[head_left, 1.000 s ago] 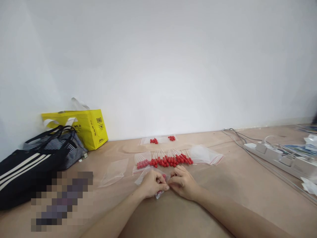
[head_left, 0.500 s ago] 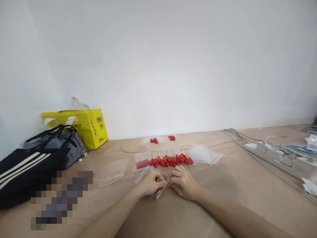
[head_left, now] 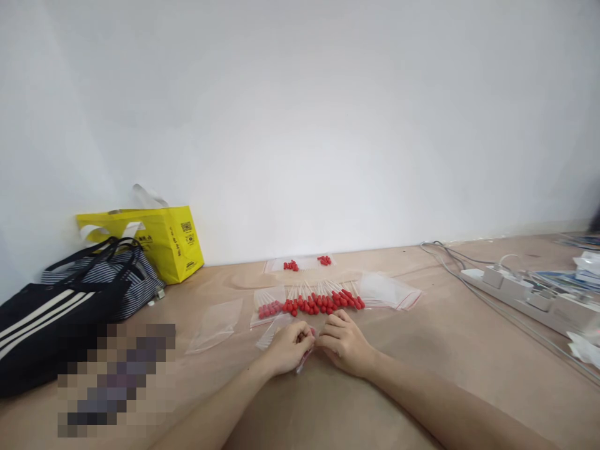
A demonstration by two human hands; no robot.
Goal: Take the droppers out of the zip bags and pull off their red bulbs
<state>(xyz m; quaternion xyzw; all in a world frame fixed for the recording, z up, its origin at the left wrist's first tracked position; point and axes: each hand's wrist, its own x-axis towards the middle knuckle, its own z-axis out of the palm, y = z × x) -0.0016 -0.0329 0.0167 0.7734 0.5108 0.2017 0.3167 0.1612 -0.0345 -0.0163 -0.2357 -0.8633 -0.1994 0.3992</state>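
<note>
My left hand (head_left: 290, 345) is closed on a clear zip bag (head_left: 273, 330) that holds red-tipped sticks; most of the bag is hidden behind the fingers. Close beside it, my right hand (head_left: 345, 345) pinches the bag's right edge, its fingertips nearly meeting the left thumb. Just beyond both hands lies a row of loose sticks with red heads (head_left: 323, 303), their pale ends pointing at the wall. At the row's left end is a filled bag of red-tipped sticks (head_left: 269, 306). A stack of clear zip bags (head_left: 389, 290) lies at its right end.
Another clear bag (head_left: 215, 325) lies flat on the left. Farther back, bagged red-tipped sticks (head_left: 290, 265) rest near the wall. A yellow bag (head_left: 182, 250) and a black bag (head_left: 60, 319) stand left. On the right are a power strip (head_left: 520, 290) and cables (head_left: 469, 281).
My fingers have drawn closer together at the bag's edge, and less of the bag and its red tips shows. My right hand has shifted slightly left.
</note>
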